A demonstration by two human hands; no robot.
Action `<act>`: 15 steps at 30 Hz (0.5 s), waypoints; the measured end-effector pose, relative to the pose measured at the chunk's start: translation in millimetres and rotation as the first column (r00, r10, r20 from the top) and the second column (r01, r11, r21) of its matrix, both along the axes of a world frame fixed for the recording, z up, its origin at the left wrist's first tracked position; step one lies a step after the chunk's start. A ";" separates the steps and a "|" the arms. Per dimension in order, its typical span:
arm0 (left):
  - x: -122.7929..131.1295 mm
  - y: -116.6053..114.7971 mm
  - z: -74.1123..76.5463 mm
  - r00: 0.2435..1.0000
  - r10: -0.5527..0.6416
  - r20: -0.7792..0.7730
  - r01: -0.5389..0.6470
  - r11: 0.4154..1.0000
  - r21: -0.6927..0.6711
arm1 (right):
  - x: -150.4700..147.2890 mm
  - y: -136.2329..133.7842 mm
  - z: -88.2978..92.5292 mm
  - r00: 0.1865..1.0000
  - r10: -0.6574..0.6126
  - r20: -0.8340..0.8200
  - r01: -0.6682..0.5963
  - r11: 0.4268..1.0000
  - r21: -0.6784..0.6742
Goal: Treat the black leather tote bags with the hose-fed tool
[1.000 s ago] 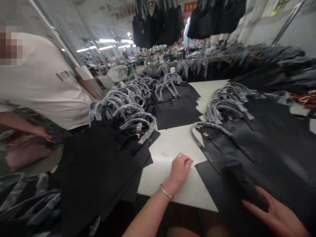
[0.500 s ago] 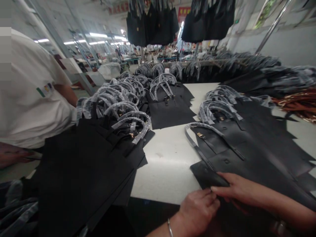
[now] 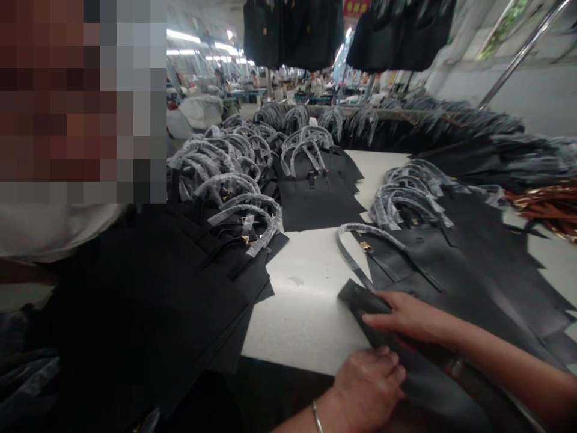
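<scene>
A black leather bag panel (image 3: 428,379) lies at the table's front right, its near edge folded up. My right hand (image 3: 408,316) is closed over the upper part of that fold, thumb on the near face. Lower down, my left hand (image 3: 372,382) has its fingers curled in on the panel's edge; a bangle circles this wrist. Just beyond the fold, a plastic-wrapped handle (image 3: 345,246) arches up beside a gold-coloured buckle (image 3: 366,246). Both hands' fingertips are partly hidden.
Black panels (image 3: 148,300) with wrapped handles (image 3: 247,186) are heaped on the left. Another panel (image 3: 320,204) lies mid-table (image 3: 311,300), and further ones (image 3: 487,246) on the right. Black bags (image 3: 311,36) hang overhead. A person in a white shirt (image 3: 58,231) stands at left.
My right hand has moved up and left along the panel, raising its folded edge. My left hand has shifted slightly down. The person at left has leaned into view.
</scene>
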State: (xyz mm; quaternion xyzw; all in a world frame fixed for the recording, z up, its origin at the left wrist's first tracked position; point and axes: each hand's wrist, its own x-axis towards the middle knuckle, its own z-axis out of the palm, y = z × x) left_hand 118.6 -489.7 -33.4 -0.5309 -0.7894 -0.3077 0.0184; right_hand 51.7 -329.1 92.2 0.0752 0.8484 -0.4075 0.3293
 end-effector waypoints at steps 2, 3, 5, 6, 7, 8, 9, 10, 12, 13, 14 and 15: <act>1.6 1.0 2.0 0.998 0.017 0.054 -0.017 1.000 0.005 | -5.7 6.2 3.1 0.993 -0.047 -0.112 0.053 0.997 0.052; 0.4 0.6 4.7 0.996 0.013 0.093 -0.014 1.000 0.010 | -5.8 12.6 5.3 0.987 -0.079 -0.140 0.090 0.993 0.071; -8.4 -4.7 16.0 0.981 0.015 0.194 -0.022 0.999 0.035 | 0.4 29.1 9.0 0.979 -0.136 -0.150 0.149 0.986 0.075; -16.6 -11.0 25.3 0.968 0.048 0.247 -0.067 0.995 0.067 | 6.5 37.9 9.6 0.977 -0.158 -0.140 0.168 0.984 0.060; -26.9 -20.5 37.1 0.951 0.102 0.293 -0.141 0.983 0.115 | 14.4 46.3 9.0 0.977 -0.177 -0.120 0.183 0.982 0.040; -38.8 -32.9 51.1 0.922 0.204 0.328 -0.272 0.946 0.177 | 23.6 54.0 6.8 0.977 -0.191 -0.099 0.194 0.981 0.023; -51.4 -48.0 66.6 0.884 0.317 0.343 -0.416 0.869 0.268 | 33.7 60.8 3.0 0.975 -0.204 -0.083 0.206 0.979 0.011; -63.5 -64.8 82.7 0.846 0.420 0.328 -0.524 0.765 0.374 | 44.2 66.9 -2.2 0.974 -0.218 -0.067 0.218 0.976 0.004; -82.7 -96.9 111.5 0.724 0.619 0.304 -0.656 0.483 0.580 | 63.9 76.9 -15.6 0.968 -0.245 -0.048 0.246 0.969 -0.001; -88.3 -108.9 122.0 0.636 0.693 0.340 -0.679 0.293 0.673 | 72.3 81.0 -22.7 0.966 -0.256 -0.039 0.256 0.967 -0.002; -90.7 -116.0 128.6 0.559 0.741 0.372 -0.669 0.138 0.730 | 79.1 84.3 -29.2 0.964 -0.266 -0.028 0.266 0.964 -0.006; -90.1 -117.1 130.7 0.508 0.765 0.396 -0.656 0.045 0.754 | 84.1 87.0 -34.7 0.962 -0.271 -0.009 0.271 0.963 -0.007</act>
